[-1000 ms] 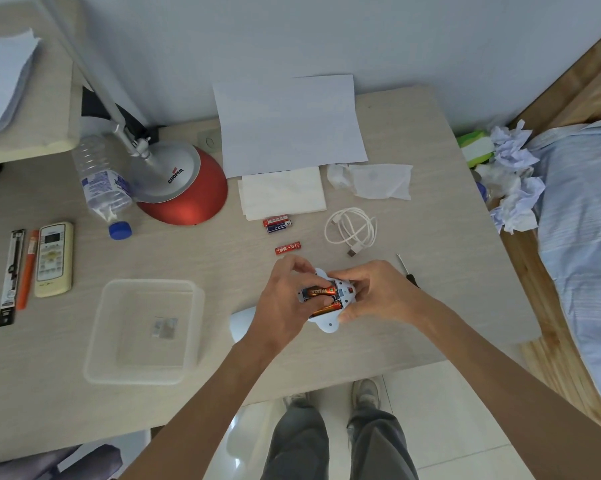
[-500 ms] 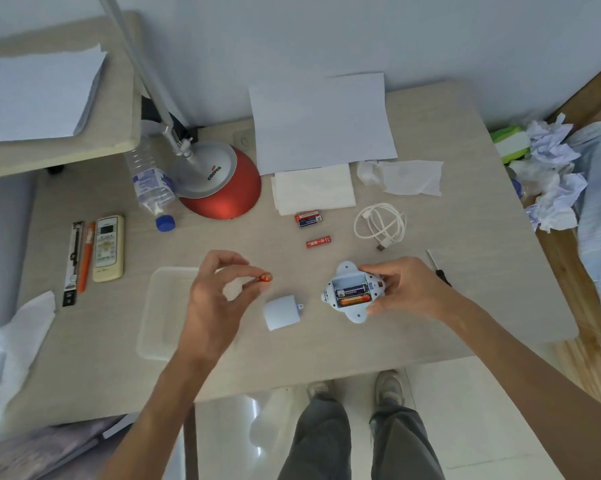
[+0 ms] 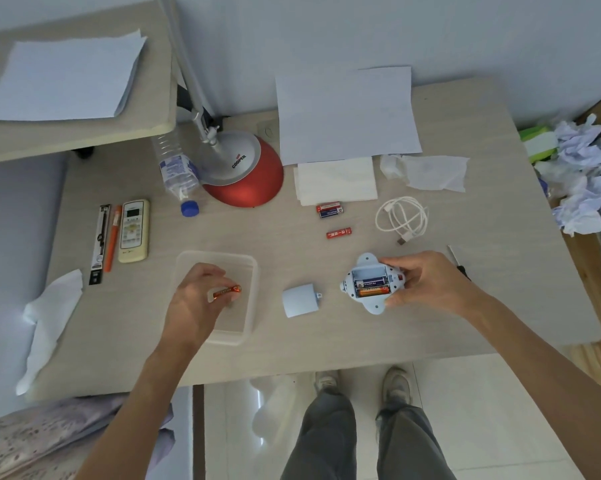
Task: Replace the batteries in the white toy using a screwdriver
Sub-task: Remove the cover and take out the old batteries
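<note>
The left hand (image 3: 197, 303) is pinching an orange AAA battery (image 3: 227, 292) between fingertips over the clear plastic tray (image 3: 250, 271). At three o'clock from it, the battery cover (image 3: 299, 301) is lying on the desk (image 3: 292, 344). Farther right, the right hand (image 3: 427, 284) is gripping the white toy (image 3: 370, 282), its open compartment showing two batteries. At twelve o'clock of the toy, a red battery (image 3: 339, 233) is lying.

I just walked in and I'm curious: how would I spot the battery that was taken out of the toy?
Find the clear plastic tray left of the white toy. Above it, the left hand pinches an orange battery, the only battery off the desk.
</note>
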{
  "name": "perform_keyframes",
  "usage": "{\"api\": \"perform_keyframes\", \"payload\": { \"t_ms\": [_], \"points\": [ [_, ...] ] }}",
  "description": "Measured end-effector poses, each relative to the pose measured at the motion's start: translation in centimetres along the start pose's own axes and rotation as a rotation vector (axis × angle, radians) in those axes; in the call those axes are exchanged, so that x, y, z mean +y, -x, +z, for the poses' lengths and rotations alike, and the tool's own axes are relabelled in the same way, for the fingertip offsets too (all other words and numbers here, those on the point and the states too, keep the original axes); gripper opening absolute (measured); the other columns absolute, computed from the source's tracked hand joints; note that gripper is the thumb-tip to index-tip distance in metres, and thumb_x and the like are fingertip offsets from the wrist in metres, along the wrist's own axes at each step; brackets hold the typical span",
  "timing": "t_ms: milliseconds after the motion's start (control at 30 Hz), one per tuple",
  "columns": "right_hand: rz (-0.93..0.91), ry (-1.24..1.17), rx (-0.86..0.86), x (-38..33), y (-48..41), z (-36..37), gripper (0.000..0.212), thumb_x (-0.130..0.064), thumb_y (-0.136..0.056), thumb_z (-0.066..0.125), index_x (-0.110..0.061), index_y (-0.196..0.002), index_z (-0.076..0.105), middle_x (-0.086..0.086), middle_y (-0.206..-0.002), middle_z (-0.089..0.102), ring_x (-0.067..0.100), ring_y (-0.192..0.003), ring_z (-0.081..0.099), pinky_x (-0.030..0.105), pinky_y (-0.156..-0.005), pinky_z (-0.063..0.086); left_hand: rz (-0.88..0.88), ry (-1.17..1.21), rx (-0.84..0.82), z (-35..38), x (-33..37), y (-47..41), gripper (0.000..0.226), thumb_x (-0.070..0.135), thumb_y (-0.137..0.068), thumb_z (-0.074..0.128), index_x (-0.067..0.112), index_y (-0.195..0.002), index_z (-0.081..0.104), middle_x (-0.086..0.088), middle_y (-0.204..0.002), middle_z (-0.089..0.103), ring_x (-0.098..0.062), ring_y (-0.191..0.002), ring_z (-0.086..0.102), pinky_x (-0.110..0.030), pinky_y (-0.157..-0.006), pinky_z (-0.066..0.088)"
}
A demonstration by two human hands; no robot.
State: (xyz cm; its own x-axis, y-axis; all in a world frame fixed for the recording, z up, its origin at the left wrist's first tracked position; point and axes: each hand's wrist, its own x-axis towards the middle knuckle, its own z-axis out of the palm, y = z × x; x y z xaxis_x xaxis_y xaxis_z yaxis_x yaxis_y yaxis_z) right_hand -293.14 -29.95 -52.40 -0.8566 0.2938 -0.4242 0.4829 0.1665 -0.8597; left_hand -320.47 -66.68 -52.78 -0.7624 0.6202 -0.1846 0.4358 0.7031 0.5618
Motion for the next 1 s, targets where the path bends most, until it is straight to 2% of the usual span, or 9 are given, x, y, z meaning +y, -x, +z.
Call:
{"api": "perform_keyframes", "payload": {
  "t_ms": [133,333,467,567,667,767,867,933,1000],
  "points": [
    [-0.002,-0.001,0.005,0.0,0.0,0.1,0.08,0.004,-0.066,0.1,-0.046,-0.123,0.074,-0.009,-0.112,0.085,0.013,-0.106,0.082,0.039,-0.098,0.065,-0.069,-0.079,-0.013,0.7,-0.7,-0.6,0.016,0.017,-0.085,0.092,0.024,-0.099,0.085,0.009,-0.116,0.062,-0.016,-0.106,0.065,-0.04,-0.096,0.059],
    [-0.017,-0.006,0.009,-0.1,0.2,0.2,0.078,0.001,-0.067,0.1,-0.043,-0.126,0.075,-0.006,-0.114,0.085,0.017,-0.11,0.082,0.048,-0.101,0.064,-0.046,-0.155,-0.032,0.0,-0.3,-0.2,0.022,0.024,-0.086,0.091,0.026,-0.107,0.085,0.008,-0.123,0.064,-0.02,-0.118,0.06,-0.039,-0.096,0.056],
    [-0.022,-0.018,0.017,-0.3,0.3,0.3,0.079,0.002,-0.066,0.1,-0.048,-0.121,0.075,-0.009,-0.112,0.085,0.012,-0.107,0.082,0.041,-0.099,0.065,0.028,-0.066,0.175,-1.7,2.7,1.9,0.023,0.02,-0.086,0.091,0.024,-0.107,0.083,0.008,-0.113,0.073,-0.021,-0.104,0.068,-0.043,-0.093,0.059],
    [-0.025,-0.017,0.024,-0.3,0.3,0.4,0.079,0.001,-0.065,0.101,-0.048,-0.121,0.074,-0.01,-0.111,0.085,0.009,-0.106,0.081,0.034,-0.097,0.065,0.152,-0.017,0.249,-1.7,7.0,3.7,0.024,0.02,-0.086,0.09,0.018,-0.109,0.083,0.004,-0.113,0.075,-0.02,-0.107,0.069,-0.043,-0.093,0.059],
    [-0.027,-0.003,0.035,-0.3,0.3,0.4,0.079,0.0,-0.066,0.101,-0.047,-0.122,0.073,-0.013,-0.111,0.085,0.006,-0.105,0.081,0.028,-0.094,0.065,0.317,0.037,0.17,0.5,11.5,4.1,0.026,0.025,-0.088,0.087,0.018,-0.113,0.083,0.003,-0.117,0.073,-0.016,-0.111,0.067,-0.032,-0.092,0.057],
    [-0.031,0.02,0.046,-0.3,0.4,0.4,0.078,0.0,-0.066,0.101,-0.051,-0.118,0.072,-0.023,-0.106,0.083,-0.001,-0.101,0.08,0.019,-0.088,0.063,0.417,0.086,0.005,3.8,14.7,3.0,0.03,0.031,-0.093,0.082,0.021,-0.122,0.08,0.004,-0.126,0.069,-0.017,-0.118,0.065,-0.035,-0.094,0.059],
    [-0.039,0.039,0.036,-0.1,0.3,0.4,0.074,-0.005,-0.068,0.102,-0.036,-0.131,0.077,-0.017,-0.111,0.084,0.004,-0.104,0.081,0.03,-0.095,0.065,0.491,-0.04,-0.122,7.3,16.6,1.2,0.045,0.03,-0.094,0.084,0.027,-0.137,0.071,0.003,-0.143,0.061,-0.018,-0.132,0.057,-0.042,-0.089,0.064],
    [-0.06,0.04,0.026,0.0,0.2,0.4,0.073,-0.009,-0.07,0.101,-0.026,-0.136,0.077,-0.011,-0.114,0.085,0.008,-0.105,0.082,0.037,-0.096,0.066,0.539,-0.089,-0.217,9.0,17.4,0.0,0.055,0.03,-0.095,0.082,0.03,-0.146,0.065,0.001,-0.151,0.054,-0.019,-0.139,0.051,-0.039,-0.09,0.063],
    [-0.092,0.058,0.026,-0.1,0.1,0.3,0.067,-0.014,-0.074,0.101,-0.025,-0.135,0.077,-0.009,-0.113,0.085,0.01,-0.103,0.082,0.04,-0.094,0.067,0.588,-0.124,-0.298,10.1,17.9,-1.1,0.057,0.032,-0.096,0.08,0.032,-0.15,0.061,0.002,-0.155,0.047,-0.018,-0.141,0.046,-0.036,-0.091,0.061]
  ]
}}
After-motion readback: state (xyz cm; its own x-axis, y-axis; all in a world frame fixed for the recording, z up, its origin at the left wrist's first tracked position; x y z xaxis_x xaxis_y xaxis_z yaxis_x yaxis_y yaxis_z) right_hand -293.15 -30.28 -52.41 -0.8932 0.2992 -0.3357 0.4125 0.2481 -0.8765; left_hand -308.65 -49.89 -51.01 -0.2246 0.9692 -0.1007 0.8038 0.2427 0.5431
